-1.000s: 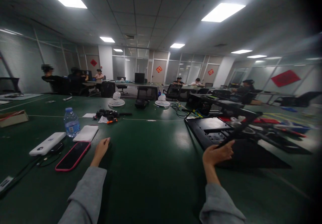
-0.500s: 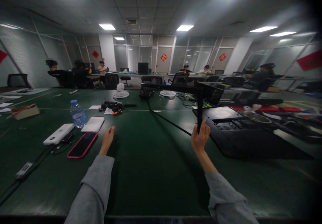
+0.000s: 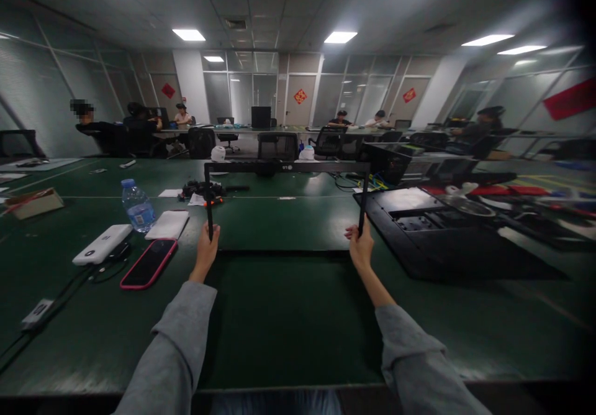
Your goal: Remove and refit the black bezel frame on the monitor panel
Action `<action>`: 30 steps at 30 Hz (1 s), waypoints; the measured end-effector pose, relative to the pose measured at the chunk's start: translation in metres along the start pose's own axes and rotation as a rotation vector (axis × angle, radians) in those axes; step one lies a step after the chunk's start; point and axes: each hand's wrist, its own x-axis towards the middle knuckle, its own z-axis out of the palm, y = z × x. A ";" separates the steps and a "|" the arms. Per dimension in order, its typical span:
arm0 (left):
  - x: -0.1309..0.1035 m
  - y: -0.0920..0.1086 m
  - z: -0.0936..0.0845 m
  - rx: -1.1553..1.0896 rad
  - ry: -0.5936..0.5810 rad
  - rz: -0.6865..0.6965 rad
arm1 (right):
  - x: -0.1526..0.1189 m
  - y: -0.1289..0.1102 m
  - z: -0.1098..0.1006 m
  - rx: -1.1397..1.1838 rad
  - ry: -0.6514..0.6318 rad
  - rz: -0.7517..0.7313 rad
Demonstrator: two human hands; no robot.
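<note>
A thin black monitor bezel (image 3: 261, 168), an open rectangular frame with a small light logo on its top bar, stands tilted over the green table (image 3: 288, 315). My left hand (image 3: 203, 252) is closed round its left side bar. On the opposite side bar my right hand (image 3: 361, 246) is closed too, with some fingers inside the frame. The table shows through the opening. Right of my right hand lies a black monitor panel (image 3: 465, 247), with a metal plate and a recess on its upper face.
Left of my left hand are a pink-edged phone (image 3: 149, 264), a white power bank (image 3: 103, 245), a white notepad (image 3: 167, 225) and a water bottle (image 3: 138, 207). Tangled black parts (image 3: 202, 190) lie farther back. Cables (image 3: 344, 182) run at the back right. Several people sit at far desks.
The bezel has swung from a slant on the right to facing me squarely. My left hand, free before, now grips its left bar; my right hand has kept its hold.
</note>
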 end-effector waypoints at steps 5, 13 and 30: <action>-0.004 0.008 -0.005 0.159 0.001 0.042 | -0.001 0.015 0.005 -0.159 -0.060 0.056; -0.002 -0.004 -0.012 0.502 -0.016 0.010 | 0.006 0.040 0.005 -0.291 -0.358 0.085; -0.006 -0.011 -0.014 0.503 -0.018 0.028 | 0.001 0.042 0.006 -0.500 -0.398 0.049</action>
